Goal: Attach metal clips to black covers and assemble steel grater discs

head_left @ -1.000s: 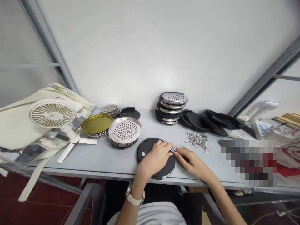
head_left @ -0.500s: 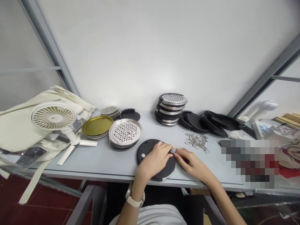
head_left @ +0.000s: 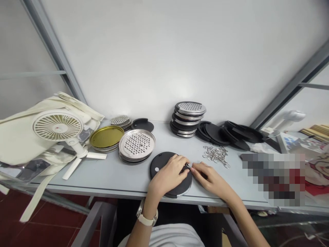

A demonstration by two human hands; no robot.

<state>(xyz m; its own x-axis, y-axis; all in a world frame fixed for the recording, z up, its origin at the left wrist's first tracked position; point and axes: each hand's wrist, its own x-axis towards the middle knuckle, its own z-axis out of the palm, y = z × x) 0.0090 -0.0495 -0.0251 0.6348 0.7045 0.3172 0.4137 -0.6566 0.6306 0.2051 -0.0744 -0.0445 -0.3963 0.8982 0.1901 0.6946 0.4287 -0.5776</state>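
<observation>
A black round disc [head_left: 177, 188] with a silvery rim and a white dot lies near the front edge of the table. My left hand [head_left: 171, 175] rests over it, its finger and thumb closed at the right side of the disc. Just beyond those fingertips, a small shiny metal clip [head_left: 188, 165] shows at the disc's edge. My right hand [head_left: 209, 176] pinches this clip from the right with thumb and forefinger. Part of the clip is hidden by the fingers. A heap of similar metal clips [head_left: 216, 154] lies behind my right hand.
Perforated metal grater discs [head_left: 137, 145] are stacked left of my hands, beside gold-coloured round plates [head_left: 106, 137]. Behind stands a stack of black-rimmed graters [head_left: 190, 118], with loose black discs [head_left: 217, 133] to its right. A white fan [head_left: 59, 127] and a cream bag [head_left: 17, 137] occupy the left.
Both hands keep nearly the same place at the disc's edge. More of the metal clip shows between the fingertips now. The view has shifted very slightly.
</observation>
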